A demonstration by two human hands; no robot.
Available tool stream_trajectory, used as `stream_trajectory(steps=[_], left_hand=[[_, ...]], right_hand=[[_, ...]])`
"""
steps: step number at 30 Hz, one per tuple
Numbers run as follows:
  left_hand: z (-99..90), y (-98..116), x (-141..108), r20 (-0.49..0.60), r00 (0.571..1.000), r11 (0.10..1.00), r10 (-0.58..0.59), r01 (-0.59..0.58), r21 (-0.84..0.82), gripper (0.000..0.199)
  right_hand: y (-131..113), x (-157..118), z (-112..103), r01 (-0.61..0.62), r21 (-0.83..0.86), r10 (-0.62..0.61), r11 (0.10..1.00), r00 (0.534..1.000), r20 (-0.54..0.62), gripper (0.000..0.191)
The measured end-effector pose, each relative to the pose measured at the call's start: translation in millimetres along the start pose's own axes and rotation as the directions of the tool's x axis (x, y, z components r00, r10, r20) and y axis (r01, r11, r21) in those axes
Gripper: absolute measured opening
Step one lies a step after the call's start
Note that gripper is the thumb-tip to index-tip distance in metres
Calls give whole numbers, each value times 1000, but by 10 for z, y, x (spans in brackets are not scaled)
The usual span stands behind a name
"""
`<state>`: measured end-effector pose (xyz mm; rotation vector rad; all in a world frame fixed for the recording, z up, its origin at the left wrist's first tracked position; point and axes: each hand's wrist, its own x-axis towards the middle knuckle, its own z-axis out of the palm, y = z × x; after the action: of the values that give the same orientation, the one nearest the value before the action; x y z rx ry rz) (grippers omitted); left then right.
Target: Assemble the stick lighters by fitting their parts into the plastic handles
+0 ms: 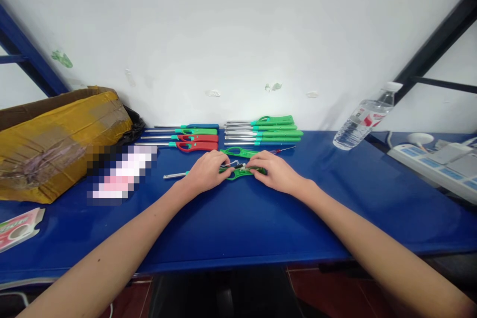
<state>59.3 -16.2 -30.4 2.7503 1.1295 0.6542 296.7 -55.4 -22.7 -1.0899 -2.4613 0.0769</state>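
A long-necked green lighter lies with its handle opened, and white wire and small inner parts show between my hands. My left hand is closed on the handle near its metal tube, which points left. With the fingers bent together, my right hand grips the handle's other end; its fingertips partly hide the inner parts. Just behind lies a loose green handle half. A thin screwdriver rests beyond my right hand, its shaft pointing right.
Several blue, green and red lighters lie in a row at back left, several green and blue ones beside them. A taped carton stands left. A water bottle and a power strip are on the right of the blue table.
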Motion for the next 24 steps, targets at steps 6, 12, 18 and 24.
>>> stream_trajectory(steps=[6, 12, 18, 24], left_hand=[[25, -29, 10, 5, 994, 991, 110, -110, -81, 10], [64, -47, 15, -29, 995, 990, 95, -97, -105, 12], [114, -60, -6, -67, 993, 993, 93, -98, -62, 11], [132, -37, 28, -82, 996, 993, 43, -52, -107, 5]], right_hand=[[-13, 2, -1, 0, -15, 0, 1000, 1000, 11, 24], [-5, -2, 6, 3, -3, -3, 1000, 1000, 8, 23], [-8, 0, -2, 7, 0, -7, 1000, 1000, 8, 23], [-8, 1, 31, 8, 11, -8, 1000, 1000, -29, 22]])
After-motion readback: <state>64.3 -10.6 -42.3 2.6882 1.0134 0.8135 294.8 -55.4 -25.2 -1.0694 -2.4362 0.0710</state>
